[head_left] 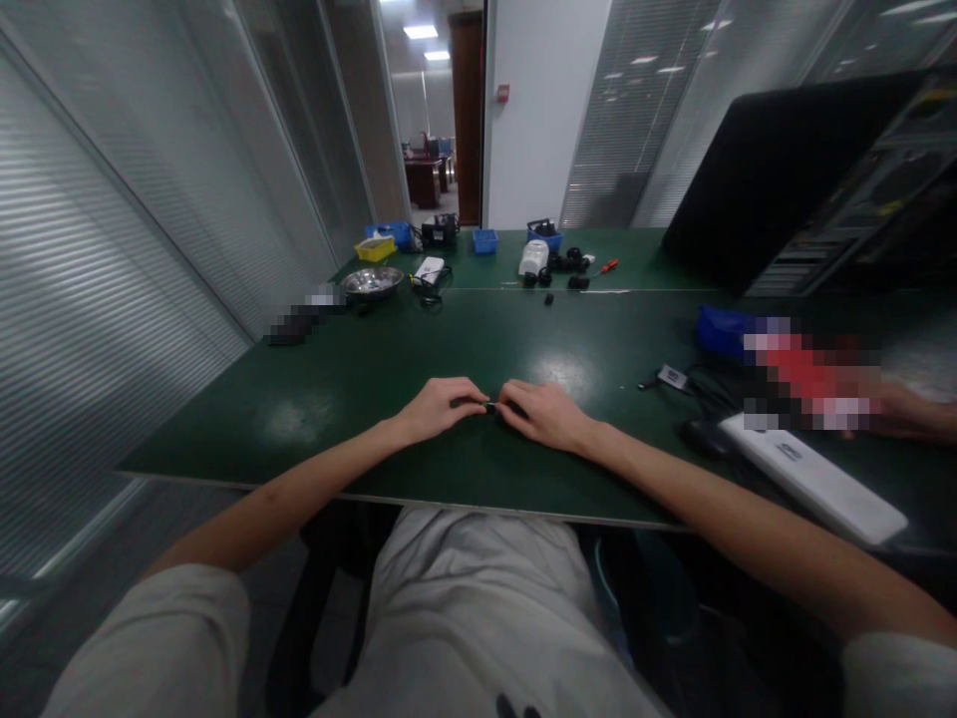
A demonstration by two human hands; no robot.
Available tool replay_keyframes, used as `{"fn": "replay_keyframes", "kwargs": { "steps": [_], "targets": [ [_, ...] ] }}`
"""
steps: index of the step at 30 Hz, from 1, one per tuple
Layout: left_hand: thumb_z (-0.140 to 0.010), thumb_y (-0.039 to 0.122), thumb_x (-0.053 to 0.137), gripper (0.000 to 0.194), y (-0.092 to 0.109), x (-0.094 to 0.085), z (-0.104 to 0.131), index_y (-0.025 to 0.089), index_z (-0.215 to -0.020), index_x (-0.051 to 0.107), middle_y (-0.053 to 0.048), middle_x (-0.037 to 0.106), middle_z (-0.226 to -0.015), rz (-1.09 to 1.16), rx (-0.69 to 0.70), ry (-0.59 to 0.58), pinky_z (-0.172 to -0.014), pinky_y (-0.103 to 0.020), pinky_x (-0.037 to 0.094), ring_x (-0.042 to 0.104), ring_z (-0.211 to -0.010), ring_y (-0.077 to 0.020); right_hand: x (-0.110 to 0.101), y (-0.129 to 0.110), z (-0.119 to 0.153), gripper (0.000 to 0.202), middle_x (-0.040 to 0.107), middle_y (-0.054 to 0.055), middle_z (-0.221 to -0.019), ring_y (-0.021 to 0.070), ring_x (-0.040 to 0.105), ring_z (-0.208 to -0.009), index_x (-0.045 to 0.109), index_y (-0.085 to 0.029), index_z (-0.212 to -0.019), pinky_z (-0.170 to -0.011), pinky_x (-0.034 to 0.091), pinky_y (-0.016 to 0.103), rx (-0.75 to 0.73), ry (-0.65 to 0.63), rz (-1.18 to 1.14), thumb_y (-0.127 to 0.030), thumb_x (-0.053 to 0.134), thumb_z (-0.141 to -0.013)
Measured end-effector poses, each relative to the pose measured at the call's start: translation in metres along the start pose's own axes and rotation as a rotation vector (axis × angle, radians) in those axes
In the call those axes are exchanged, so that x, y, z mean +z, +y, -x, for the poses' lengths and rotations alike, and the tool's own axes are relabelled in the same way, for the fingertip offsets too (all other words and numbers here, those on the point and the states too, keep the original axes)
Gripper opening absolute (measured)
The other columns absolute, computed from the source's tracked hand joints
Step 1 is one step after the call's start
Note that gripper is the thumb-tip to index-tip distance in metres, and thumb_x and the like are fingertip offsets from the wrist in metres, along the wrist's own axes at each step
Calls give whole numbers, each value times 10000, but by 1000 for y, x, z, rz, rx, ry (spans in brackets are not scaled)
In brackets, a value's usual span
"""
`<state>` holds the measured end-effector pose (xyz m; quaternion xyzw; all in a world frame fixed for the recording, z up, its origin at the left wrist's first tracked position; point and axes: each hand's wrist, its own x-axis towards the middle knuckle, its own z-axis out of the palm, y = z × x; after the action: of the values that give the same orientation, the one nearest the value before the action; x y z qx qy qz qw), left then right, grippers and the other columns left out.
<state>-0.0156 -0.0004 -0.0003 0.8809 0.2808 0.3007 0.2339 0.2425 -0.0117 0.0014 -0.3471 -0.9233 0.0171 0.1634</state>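
small black blocky piece between the two hands, over the smooth dark-green tabletop, near its front edge. bare left hand: thumb and fingers pinched on the piece's left side. bare right hand: fingers bunched at its right side; cannot tell if clamped. long axis and pointing direction too small to read.

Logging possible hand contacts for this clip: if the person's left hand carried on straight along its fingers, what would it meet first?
With a small dark piece apparently in its pinch, the left hand would likely meet the right hand first, just across from it; exact depth is hard to judge.
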Motion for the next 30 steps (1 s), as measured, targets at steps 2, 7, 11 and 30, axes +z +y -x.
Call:
{"fn": "replay_keyframes", "kwargs": {
  "steps": [2, 7, 11, 30],
  "targets": [
    [-985, 339, 664, 229, 1, -1, 0, 166, -1088, 773, -91, 729, -1053, 5, -7, 4, -899, -301, 510, 683, -974, -199, 0, 1, 0, 283, 666, 56, -968, 153, 575, -717, 585, -204, -1067, -631, 300, 287, 6, 3, -15, -402, 384, -1083],
    [-1006, 322, 630, 235, 1, 0, 1, 177, -1120, 775, -97, 734, -1076, -72, 35, 7, -943, -329, 515, 674, -1019, -208, -1, 0, 0, 265, 658, 57, -963, 156, 570, -707, 587, -206, -1057, -628, 294, 293, 2, -8, 5, -398, 404, -1072],
    [-1025, 315, 598, 257, -1, 1, 3, 187, -1160, 775, -99, 736, -1105, -170, 83, 6, -969, -357, 516, 658, -1054, -216, -3, -3, -1, 268, 654, 62, -975, 154, 563, -701, 587, -205, -1053, -619, 283, 295, 4, -25, 56, -395, 399, -1073],
    [-1020, 285, 601, 233, -6, -3, 0, 185, -1153, 764, -88, 739, -1128, -89, 52, -35, -991, -333, 518, 678, -1081, -206, -1, -2, 1, 280, 659, 65, -980, 155, 565, -695, 578, -204, -1058, -616, 285, 300, 10, -23, 59, -403, 381, -1081]
  ]
}}
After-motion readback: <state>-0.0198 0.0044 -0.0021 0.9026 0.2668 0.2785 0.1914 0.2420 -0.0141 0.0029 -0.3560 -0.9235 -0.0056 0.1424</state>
